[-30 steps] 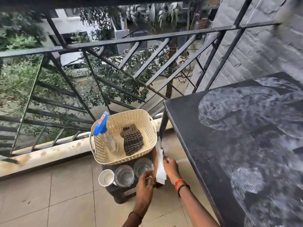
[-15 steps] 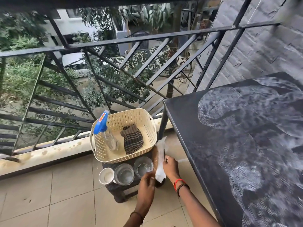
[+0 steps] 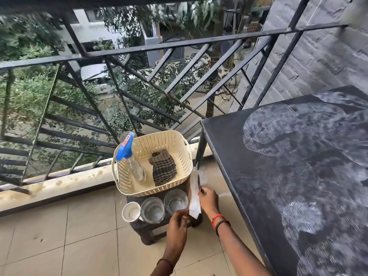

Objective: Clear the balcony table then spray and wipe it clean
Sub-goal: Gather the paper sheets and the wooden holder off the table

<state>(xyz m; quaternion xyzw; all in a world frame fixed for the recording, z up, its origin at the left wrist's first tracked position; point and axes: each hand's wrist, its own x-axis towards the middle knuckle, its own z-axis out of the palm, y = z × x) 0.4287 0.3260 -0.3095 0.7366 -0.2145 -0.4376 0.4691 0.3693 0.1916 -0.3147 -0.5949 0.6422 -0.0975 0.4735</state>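
A black table (image 3: 298,176) with pale dusty smears fills the right side. Left of it, on a low dark stool (image 3: 147,232), stands a cream basket (image 3: 175,140) holding a blue-topped spray bottle (image 3: 131,162) and a checked cloth (image 3: 164,169). In front of the basket stand two clear glasses (image 3: 152,210) (image 3: 175,202) and a white paper cup (image 3: 131,212). My right hand (image 3: 208,200) grips a white paper napkin (image 3: 194,196) held upright beside the stool. My left hand (image 3: 178,220) pinches the napkin's lower end.
A black metal railing (image 3: 139,50) runs along the balcony edge behind the stool, above a stained concrete kerb (image 3: 59,182). Beige floor tiles (image 3: 69,246) lie in front. A grey wall (image 3: 318,46) stands behind the table.
Both hands stay at the stool with the napkin; it has been raised a little and stands straighter. The view has shifted slightly.
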